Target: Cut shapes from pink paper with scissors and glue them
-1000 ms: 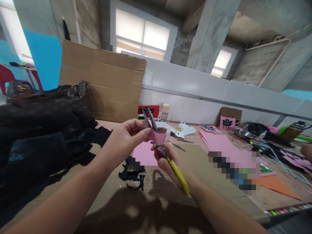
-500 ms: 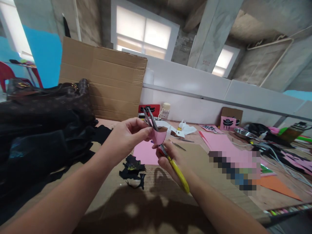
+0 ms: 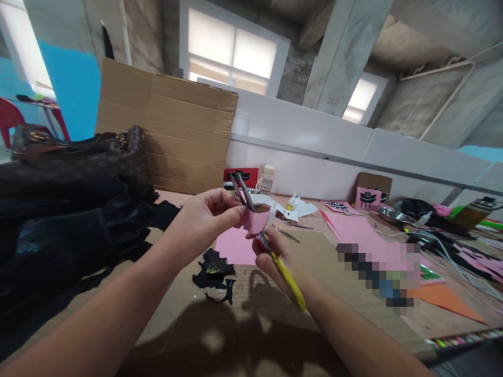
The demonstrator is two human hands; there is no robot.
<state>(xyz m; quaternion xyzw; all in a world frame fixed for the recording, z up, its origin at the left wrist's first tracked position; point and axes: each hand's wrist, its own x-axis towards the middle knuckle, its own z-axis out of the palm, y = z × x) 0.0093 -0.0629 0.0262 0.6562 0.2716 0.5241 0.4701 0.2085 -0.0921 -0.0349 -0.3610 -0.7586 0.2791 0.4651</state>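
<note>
Scissors (image 3: 282, 270): yellow-handled, slanting across the middle of the view, blades parted in a narrow V with tips toward 11 o'clock, handle end toward 5 o'clock.
Pink piece (image 3: 257, 223): small paper with a curved lower edge, raised above the bench (image 3: 426, 323) at the lower part of the blades; it is the hub for the clock places below.
Left hand (image 3: 210, 217): at 9 o'clock, thumb and fingers closed in a pinch on the pink piece's near-left edge.
Right hand (image 3: 290, 262): at 5 o'clock, fingers wrapped round the scissors' handle; how they sit in the loops cannot be told.
Pink sheet (image 3: 234, 251): flat at 7 o'clock, partly hidden by the hands.
Black scraps (image 3: 214, 268): ragged, between 7 and 8 o'clock, on the cardboard sheet (image 3: 320, 248) spread under the hands.
Red card (image 3: 249, 175): between 11 and 12 o'clock, bearing a black figure, just beside a pale bottle (image 3: 267, 179) at 12.
Cardboard panel (image 3: 176, 131): upright between 10 and 11 o'clock, behind a dark handbag (image 3: 78, 167) at 10.
Pink stack (image 3: 351, 228): sheets at 3 o'clock.
Orange sheet (image 3: 448, 301): at 4 o'clock, near the bench edge.
</note>
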